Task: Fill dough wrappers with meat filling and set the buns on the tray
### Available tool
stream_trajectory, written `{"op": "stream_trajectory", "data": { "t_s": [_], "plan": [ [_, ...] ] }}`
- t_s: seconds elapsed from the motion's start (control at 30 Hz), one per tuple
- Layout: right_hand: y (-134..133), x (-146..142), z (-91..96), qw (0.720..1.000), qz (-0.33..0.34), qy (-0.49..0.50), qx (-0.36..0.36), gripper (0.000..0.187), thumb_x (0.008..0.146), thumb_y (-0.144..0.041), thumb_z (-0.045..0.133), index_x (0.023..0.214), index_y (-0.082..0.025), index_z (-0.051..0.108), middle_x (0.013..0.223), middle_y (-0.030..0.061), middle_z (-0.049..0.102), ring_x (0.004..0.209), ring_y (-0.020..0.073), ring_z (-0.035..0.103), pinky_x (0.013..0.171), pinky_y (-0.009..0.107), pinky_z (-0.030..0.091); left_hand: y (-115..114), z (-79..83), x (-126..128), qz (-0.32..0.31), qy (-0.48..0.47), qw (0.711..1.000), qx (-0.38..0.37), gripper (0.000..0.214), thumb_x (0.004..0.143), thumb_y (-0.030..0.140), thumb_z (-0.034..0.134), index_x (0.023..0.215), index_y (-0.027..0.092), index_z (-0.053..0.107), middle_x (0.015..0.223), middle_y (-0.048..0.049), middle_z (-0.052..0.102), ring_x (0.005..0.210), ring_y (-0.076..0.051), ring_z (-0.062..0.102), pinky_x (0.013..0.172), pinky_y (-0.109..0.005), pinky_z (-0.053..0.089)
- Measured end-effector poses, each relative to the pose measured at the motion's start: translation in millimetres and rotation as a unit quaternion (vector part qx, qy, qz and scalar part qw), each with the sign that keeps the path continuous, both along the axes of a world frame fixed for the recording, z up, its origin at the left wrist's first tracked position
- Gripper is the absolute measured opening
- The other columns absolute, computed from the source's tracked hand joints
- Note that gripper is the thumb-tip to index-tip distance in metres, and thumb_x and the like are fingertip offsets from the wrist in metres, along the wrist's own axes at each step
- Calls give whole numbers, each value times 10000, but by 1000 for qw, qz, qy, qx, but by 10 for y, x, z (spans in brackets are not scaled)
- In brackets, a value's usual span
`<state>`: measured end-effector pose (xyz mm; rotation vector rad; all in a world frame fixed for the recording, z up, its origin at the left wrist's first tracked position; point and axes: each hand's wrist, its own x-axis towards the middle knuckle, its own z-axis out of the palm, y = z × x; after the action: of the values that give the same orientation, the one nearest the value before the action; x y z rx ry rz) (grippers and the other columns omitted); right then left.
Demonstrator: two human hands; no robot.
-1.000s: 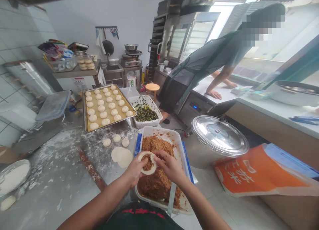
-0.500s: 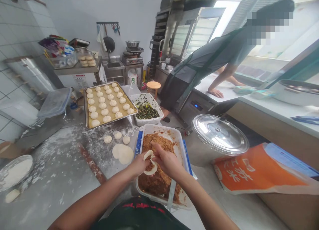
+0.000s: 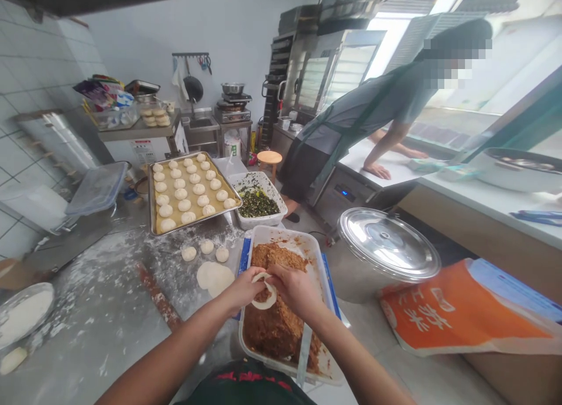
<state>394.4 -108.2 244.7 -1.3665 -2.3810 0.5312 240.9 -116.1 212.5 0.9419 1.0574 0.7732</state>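
Floury steel table [image 3: 88, 294] w/ soft dough balls [image 3: 206, 247], flat dough rounds [image 3: 213, 278]. L hand [image 3: 239, 291] cups thin ring-shaped dough wrapper [image 3: 266, 302] above rectangular plastic tub [image 3: 281, 235] of coarse brown minced filling [image 3: 276, 329]; R hand [image 3: 295, 291] in narrow pinch at wrapper's rim. Domed steel pot lid [image 3: 386, 244] far right.

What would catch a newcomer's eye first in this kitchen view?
The left hand and right hand come first, working a dough wrapper above a plastic tub of brown filling. Beyond them, a baking tray holds rows of shaped buns. To the right, a large steel pot lid gleams.
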Motion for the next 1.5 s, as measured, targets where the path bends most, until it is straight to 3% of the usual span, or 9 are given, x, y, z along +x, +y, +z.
{"op": "stream_trajectory", "data": {
  "t_s": [0.13,0.37,0.47,0.6,0.8,1.0,1.17,1.33,1.5],
  "plan": [
    [-57,6,-32,992,-89,84,-24,174,851,-273,380,739,-190,485,644,17,575,595,149,538,551,243,356,-99,69,63,52,-176,980,-76,396,696,330,589,1060,197,510,905,-49,588,770,-156,560,683,-316,460],
    [-57,-20,-51,991,-16,111,-72,158,842,-251,389,907,-188,519,737,23,603,655,153,554,580,246,377,-144,-8,162,175,-124,977,-20,463,671,334,624,1096,215,483,972,-43,587,795,-143,564,667,-248,451],
    [-47,-8,-54,998,-46,30,-23,170,835,-260,410,722,-190,516,662,20,587,604,149,540,538,240,342,-162,-19,173,166,-139,975,-40,470,682,365,613,1107,232,463,1034,-44,552,845,-160,551,656,-269,472],
    [-90,-15,-8,996,32,-62,61,110,825,-226,428,795,-182,524,750,54,615,697,172,565,583,251,343,-163,-33,170,137,-114,983,-37,408,701,368,584,1062,208,480,945,-44,569,777,-162,560,638,-305,487],
    [-64,-67,-30,995,-4,-102,18,316,801,-176,454,1116,-167,438,839,63,649,735,182,599,582,244,360,-114,-39,102,58,-52,997,-19,301,713,337,540,970,182,518,800,-33,594,660,-166,581,600,-336,487],
    [-73,-95,-21,985,56,-158,33,55,763,-158,505,789,-176,550,794,58,643,715,173,593,581,237,354,-69,-112,43,-12,-10,998,-62,311,683,329,547,958,184,542,711,-21,595,589,-147,575,585,-327,474],
    [-39,-144,76,984,30,-172,17,210,777,-166,464,972,-161,541,808,69,652,728,185,606,566,237,347,40,-34,27,-65,54,996,-25,220,684,268,511,876,170,557,680,-15,564,577,-135,544,560,-322,466],
    [20,-66,75,993,-5,-118,0,202,833,-185,396,952,-178,559,812,57,656,735,166,608,593,234,355,57,141,10,-15,-26,998,-53,362,695,241,513,1053,196,489,865,-43,573,770,-158,539,642,-316,470],
    [-19,-16,-4,997,-58,-41,1,221,874,-223,350,871,-162,562,798,54,652,725,152,598,610,230,362,-3,-2,105,80,-28,996,0,452,668,176,528,1116,202,472,1035,-60,564,903,-170,526,780,-302,429]
  ]
}}
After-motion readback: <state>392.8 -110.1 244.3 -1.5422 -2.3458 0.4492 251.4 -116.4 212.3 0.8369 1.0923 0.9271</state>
